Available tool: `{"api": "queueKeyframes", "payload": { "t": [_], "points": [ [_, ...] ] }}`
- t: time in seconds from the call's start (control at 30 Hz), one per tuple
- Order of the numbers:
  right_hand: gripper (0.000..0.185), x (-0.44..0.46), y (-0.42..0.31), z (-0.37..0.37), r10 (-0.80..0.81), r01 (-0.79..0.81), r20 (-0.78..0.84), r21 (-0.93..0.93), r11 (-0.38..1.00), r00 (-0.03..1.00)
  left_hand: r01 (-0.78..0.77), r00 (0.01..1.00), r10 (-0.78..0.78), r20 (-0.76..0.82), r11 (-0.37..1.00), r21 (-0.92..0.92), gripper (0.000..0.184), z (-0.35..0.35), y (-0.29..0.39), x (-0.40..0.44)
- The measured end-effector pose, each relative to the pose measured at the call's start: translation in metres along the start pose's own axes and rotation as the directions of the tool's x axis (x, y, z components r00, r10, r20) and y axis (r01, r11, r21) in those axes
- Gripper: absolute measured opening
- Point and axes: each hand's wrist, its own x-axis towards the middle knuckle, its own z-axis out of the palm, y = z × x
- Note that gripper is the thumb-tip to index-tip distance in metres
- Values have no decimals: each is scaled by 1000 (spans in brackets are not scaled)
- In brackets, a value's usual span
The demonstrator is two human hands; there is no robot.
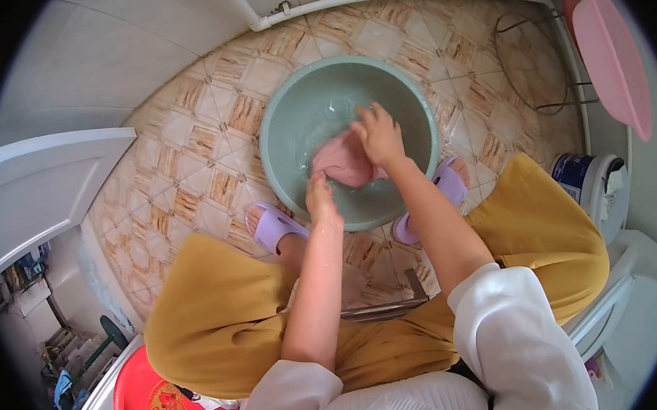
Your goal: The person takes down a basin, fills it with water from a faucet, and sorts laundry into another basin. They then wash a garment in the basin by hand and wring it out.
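Observation:
A round grey-green basin (292, 116) with some water in it stands on the floor between my feet. Inside lies a bunched, wet pink cloth (344, 160). At the cloth's near left edge, my left hand (320, 199) is closed on it, thumb and fingers pinching the fabric. My right hand (381, 134) is over the cloth's right side, palm side down and touching it. Its fingers are apart and slightly smeared by motion, reaching past the cloth's far edge. The underside of the right hand is hidden.
Purple slippers (277, 228) flank the basin. A pink basin (614, 63) hangs at the right wall, near a wire rack (539, 106). A white bucket (590, 187) stands below. At left are an open cabinet door (60, 186) and a red lid-like round object (147, 393).

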Motion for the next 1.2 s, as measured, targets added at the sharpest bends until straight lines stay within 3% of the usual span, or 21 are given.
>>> {"api": "queueKeyframes", "payload": {
  "t": [0.03,0.1,0.23,0.3,0.33,0.4,0.43,0.5,0.53,0.6,0.67,0.73,0.77,0.83,0.87,0.93,0.97,1.03,1.07,1.13,1.2],
  "points": [
    [40,-9,3,8,4,-4,1,6,1000,1000,-9,1000,9,-27,1000,7,55,1,-3,0],
    [52,-32,0,13,-205,289,300,-271,918,932,-26,1000,26,-8,999,20,55,2,-5,4],
    [55,-43,16,29,-268,316,216,-233,920,939,-8,1000,9,24,1000,-30,55,1,4,6],
    [57,-25,-4,0,-73,220,505,-238,946,860,19,999,-15,51,997,-72,57,-3,6,10],
    [57,-17,2,3,-75,221,499,-240,945,863,44,996,-35,85,993,-113,59,-2,9,13],
    [53,-3,21,13,163,-164,222,-14,986,961,102,990,-87,110,984,-146,63,3,12,13],
    [53,-4,25,18,160,-161,222,-13,987,962,166,981,-145,131,971,-172,67,3,12,13],
    [42,-4,25,16,510,-539,241,71,839,826,184,974,-157,163,968,-172,70,0,10,14],
    [42,-7,21,17,506,-535,238,71,842,829,203,966,-168,198,964,-170,73,0,10,15],
    [33,-23,-5,10,215,-400,420,422,814,882,242,955,-211,206,961,-136,71,-2,18,16],
    [31,-40,-45,-16,-68,-452,549,746,489,833,279,945,-254,208,955,-101,70,-10,28,20],
    [29,-52,-83,-51,-309,-96,399,731,676,863,459,722,-186,667,849,-261,64,-26,34,27],
    [29,-58,-98,-57,-308,-95,397,731,676,865,488,524,-19,852,826,-281,45,-36,29,47],
    [24,-66,-121,-64,-433,197,277,602,774,858,460,558,8,830,829,-317,43,-33,26,39],
    [24,-71,-122,-54,-433,200,271,601,774,860,431,595,37,803,828,-358,41,-30,23,32],
    [21,-79,-118,-31,-313,277,-7,484,830,950,366,663,98,742,822,-436,37,-21,16,16],
    [21,-74,-108,-28,-314,280,-12,483,829,949,332,695,129,707,815,-474,35,-16,13,8],
    [26,-57,-88,-33,-91,126,-187,180,976,978,253,782,118,612,837,-485,28,2,19,-24],
    [26,-55,-92,-38,-94,129,-189,183,975,977,249,783,122,611,838,-486,28,3,22,-25],
    [31,-60,-98,-49,105,-31,-217,320,947,971,308,775,79,628,819,-484,35,1,22,-28],
    [32,-77,-121,-55,57,20,-224,326,945,973,321,734,114,670,811,-490,35,-5,31,-32]
  ]
}}
